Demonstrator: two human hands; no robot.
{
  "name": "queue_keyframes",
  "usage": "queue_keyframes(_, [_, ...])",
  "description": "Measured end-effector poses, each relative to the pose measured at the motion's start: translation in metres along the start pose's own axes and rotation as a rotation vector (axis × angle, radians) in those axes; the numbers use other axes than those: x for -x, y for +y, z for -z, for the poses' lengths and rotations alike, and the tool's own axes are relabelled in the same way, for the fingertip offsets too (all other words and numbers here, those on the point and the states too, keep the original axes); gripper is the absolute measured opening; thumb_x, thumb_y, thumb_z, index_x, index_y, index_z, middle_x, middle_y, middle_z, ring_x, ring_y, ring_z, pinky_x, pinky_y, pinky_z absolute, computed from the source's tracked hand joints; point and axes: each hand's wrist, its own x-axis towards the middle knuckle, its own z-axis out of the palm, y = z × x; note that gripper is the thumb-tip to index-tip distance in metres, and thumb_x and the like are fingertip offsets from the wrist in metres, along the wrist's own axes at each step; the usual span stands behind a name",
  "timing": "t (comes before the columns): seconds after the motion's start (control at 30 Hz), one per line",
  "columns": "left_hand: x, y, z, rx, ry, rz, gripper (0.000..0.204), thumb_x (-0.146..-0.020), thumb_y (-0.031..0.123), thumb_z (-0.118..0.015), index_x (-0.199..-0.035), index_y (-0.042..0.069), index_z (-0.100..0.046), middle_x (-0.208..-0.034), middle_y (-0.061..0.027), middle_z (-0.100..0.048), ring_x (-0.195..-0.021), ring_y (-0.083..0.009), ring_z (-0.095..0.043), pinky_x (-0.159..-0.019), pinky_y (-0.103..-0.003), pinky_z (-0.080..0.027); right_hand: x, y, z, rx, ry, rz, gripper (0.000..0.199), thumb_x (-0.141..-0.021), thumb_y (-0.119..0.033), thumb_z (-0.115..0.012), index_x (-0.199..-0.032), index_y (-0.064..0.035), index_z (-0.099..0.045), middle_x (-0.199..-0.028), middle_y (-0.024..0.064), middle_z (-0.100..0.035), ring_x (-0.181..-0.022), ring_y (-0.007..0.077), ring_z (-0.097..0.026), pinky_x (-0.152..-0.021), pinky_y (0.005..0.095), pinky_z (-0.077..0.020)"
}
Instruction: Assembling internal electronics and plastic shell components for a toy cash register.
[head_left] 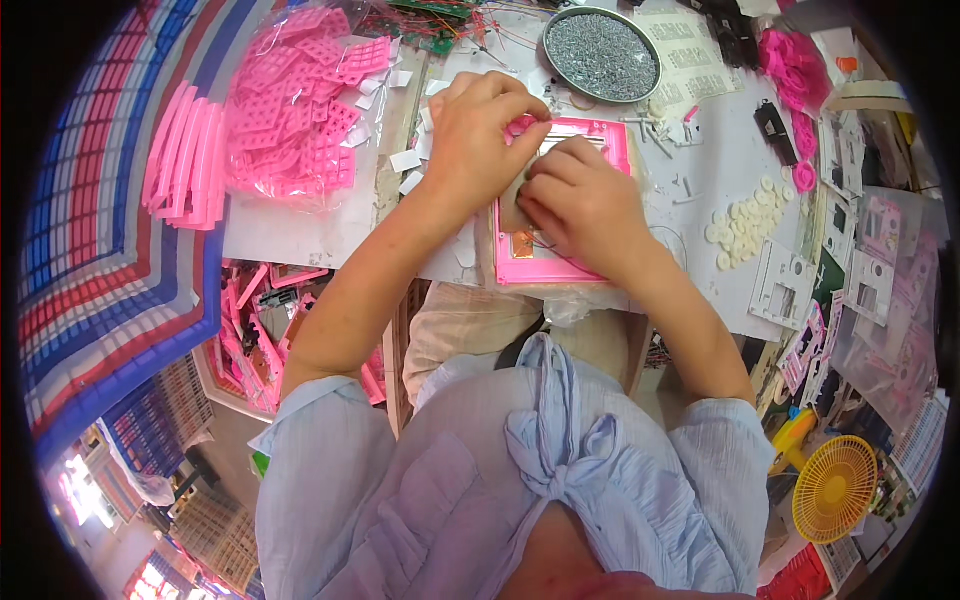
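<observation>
A flat pink plastic casing (540, 268) lies on the table in front of me, with thin wires and a small copper-coloured part in its lower section. My left hand (480, 130) bends over the casing's upper left corner, thumb and fingers pinched together; a bit of pink shows beneath them, but what they grip is hidden. Over the casing's middle, my right hand (585, 205) has its fingers curled and pressed together. Next to its fingertips is a brownish flat patch, and I cannot make out what they hold.
A round tray of small metal screws (602, 55) stands beyond the casing. To the left are a clear bag of pink keypad pieces (290, 120) and stacked pink strips (188, 160). White round pieces (750, 222) lie right. A yellow fan (835, 488) stands lower right.
</observation>
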Motion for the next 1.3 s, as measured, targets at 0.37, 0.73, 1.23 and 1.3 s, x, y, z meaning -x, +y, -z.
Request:
queue_keyframes(0.37, [-0.002, 0.024, 0.012, -0.028, -0.144, -0.081, 0.022, -0.083, 0.017, -0.074, -0.104, 0.011, -0.072, -0.089, -0.0039, -0.07, -0.082, -0.0216, -0.064, -0.085, -0.037, -0.044, 0.001, 0.035, 0.036, 0.008, 0.138, -0.108, 0.018, -0.084, -0.01, -0.074, -0.102, -0.0083, -0.07, -0.087, 0.01, -0.067, -0.076, 0.0299, -0.066, -0.067, 0.0388, -0.0536])
queue_keyframes(0.73, [0.005, 0.012, 0.011, 0.052, -0.021, -0.085, 0.012, -0.084, 0.015, -0.075, -0.095, 0.009, -0.073, -0.082, -0.0017, -0.071, -0.075, -0.0204, -0.064, -0.08, -0.035, -0.045, -0.003, 0.032, 0.033, 0.159, 0.001, -0.102, 0.012, -0.079, -0.008, -0.071, -0.09, -0.0047, -0.069, -0.083, 0.0099, -0.062, -0.081, 0.0298, -0.064, -0.07, 0.0408, -0.0532])
queue_keyframes(1.23, [-0.031, 0.031, 0.012, -0.151, -0.619, -0.243, 0.008, -0.076, 0.017, -0.071, -0.081, 0.012, -0.068, -0.087, -0.0014, -0.066, -0.092, -0.0205, -0.063, -0.088, -0.041, -0.037, 0.029, 0.006, 0.03, 0.088, -0.042, -0.189, 0.01, -0.079, -0.009, -0.073, -0.084, -0.0058, -0.065, -0.079, 0.0085, -0.058, -0.076, 0.0275, -0.062, -0.063, 0.039, -0.053])
queue_keyframes(1.3, [-0.038, 0.033, 0.002, -0.243, -0.654, -0.334, 0.006, -0.075, 0.015, -0.07, -0.079, 0.011, -0.069, -0.086, -0.0031, -0.067, -0.091, -0.0221, -0.064, -0.087, -0.041, -0.04, 0.03, 0.005, 0.031, 0.09, -0.022, -0.214, 0.011, -0.079, -0.009, -0.073, -0.084, -0.0052, -0.064, -0.079, 0.0088, -0.058, -0.076, 0.0277, -0.062, -0.063, 0.0392, -0.0528])
